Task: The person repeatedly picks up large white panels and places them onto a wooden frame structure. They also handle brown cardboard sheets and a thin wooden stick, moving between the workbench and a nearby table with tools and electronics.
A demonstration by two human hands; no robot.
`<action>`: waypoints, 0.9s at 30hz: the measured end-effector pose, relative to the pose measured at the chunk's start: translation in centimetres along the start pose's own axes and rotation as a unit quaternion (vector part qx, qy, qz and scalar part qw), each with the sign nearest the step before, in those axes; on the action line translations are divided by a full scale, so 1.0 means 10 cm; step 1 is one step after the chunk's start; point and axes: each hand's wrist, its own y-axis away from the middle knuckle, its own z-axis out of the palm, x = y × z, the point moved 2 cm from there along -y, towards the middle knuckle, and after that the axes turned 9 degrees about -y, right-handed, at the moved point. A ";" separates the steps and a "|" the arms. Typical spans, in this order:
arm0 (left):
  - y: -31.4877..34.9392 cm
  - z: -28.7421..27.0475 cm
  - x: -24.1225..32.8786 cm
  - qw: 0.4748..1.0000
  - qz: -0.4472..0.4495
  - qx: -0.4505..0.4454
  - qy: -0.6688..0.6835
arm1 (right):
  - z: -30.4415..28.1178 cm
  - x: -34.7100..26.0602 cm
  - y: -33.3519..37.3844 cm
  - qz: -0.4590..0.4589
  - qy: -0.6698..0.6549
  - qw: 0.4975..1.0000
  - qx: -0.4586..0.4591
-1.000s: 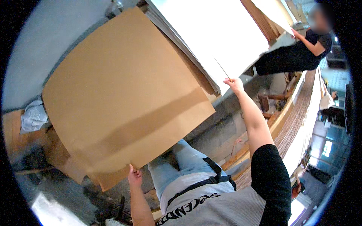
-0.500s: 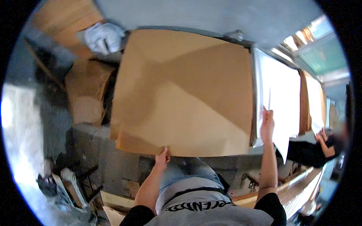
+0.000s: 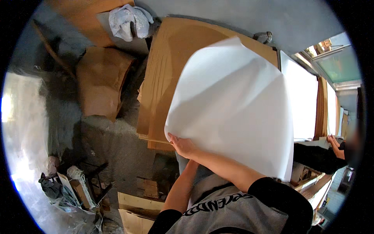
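Observation:
A large white sheet (image 3: pixel 233 105) bows upward over a stack of brown cardboard sheets (image 3: pixel 154 105). My right hand (image 3: pixel 182 147) has crossed in front of me and is closed on the white sheet's near left corner. My left forearm (image 3: pixel 181 187) reaches up beneath the right one. The left hand itself is hidden behind the right wrist, so its fingers do not show. On the right lies a stack of white sheets (image 3: pixel 300 97), beside the cardboard.
A crumpled white cloth (image 3: pixel 130 21) lies at the back left, above a bent brown cardboard piece (image 3: pixel 103 80). A metal tap-like fitting (image 3: pixel 267 37) sticks out by the wall. At the right, a co-worker's hands (image 3: pixel 334 144) touch another stack. Clutter (image 3: pixel 74 191) stands lower left.
My right hand has swung left from the white stack, bringing a white sheet over the cardboard. My left hand, earlier at the cardboard's near edge, is now hidden under the right arm.

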 end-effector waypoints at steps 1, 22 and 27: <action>0.00 -0.02 0.00 1.000 0.000 -0.003 -0.002 | 0.08 -0.01 0.04 -0.007 -0.007 1.000 0.007; 0.02 -0.07 0.02 1.000 0.017 0.007 -0.006 | -1.31 1.81 2.49 0.364 -0.422 0.800 0.224; -0.17 -0.30 -0.07 0.998 0.014 -0.045 -0.044 | -2.14 2.22 2.83 0.404 -0.559 0.475 0.546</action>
